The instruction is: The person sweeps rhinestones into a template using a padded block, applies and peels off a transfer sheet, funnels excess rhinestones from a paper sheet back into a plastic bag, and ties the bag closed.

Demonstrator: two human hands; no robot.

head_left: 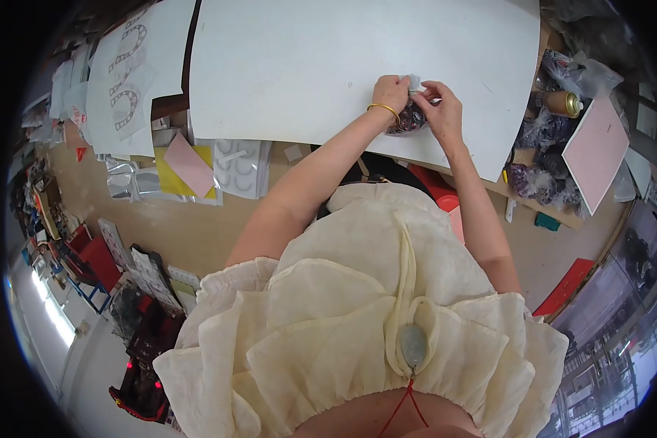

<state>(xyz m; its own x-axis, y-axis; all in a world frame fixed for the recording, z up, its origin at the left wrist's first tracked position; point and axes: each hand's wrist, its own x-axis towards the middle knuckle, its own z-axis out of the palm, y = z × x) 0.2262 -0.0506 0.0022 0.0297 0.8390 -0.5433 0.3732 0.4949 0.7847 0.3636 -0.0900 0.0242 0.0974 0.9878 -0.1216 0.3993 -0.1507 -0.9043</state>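
A clear plastic bag with dark contents rests on the white table near its front edge. My left hand, with a yellow bangle at the wrist, is closed on the bag's gathered top. On the other side of the top, my right hand pinches the bag with thumb and forefinger. A pale, greyish piece of the bag's top sticks up between the hands. What the dark contents are is too small to tell.
Plastic bags, a spray can and a pink board lie at the right. Printed sheets are at the upper left. Pink and yellow sheets show below the table's left front edge.
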